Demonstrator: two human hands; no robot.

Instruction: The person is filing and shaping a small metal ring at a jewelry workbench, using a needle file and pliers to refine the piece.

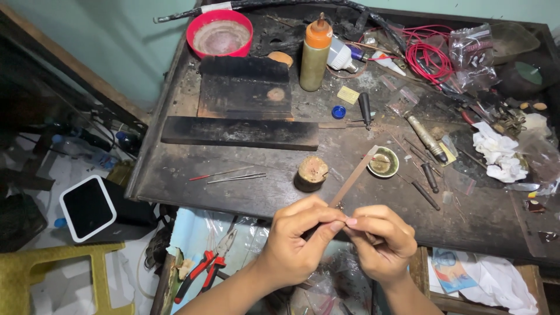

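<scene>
My left hand (294,242) grips the near end of a long flat file (354,176) that slants up and away toward a small green dish (383,163). My right hand (382,239) pinches a tiny piece against the file just beside the left fingertips; the piece is too small to make out. Both hands hover over the front edge of the dark, worn workbench (233,186). A short wooden stump (311,172) stands just beyond the hands.
A red bowl (220,33), an orange-capped bottle (315,53) and black blocks (239,132) sit at the back. Red wire (429,58), small tools and crumpled tissue (499,153) crowd the right. Red-handled pliers (204,269) lie below the bench edge; a white-framed device (87,208) lies on the floor at the left.
</scene>
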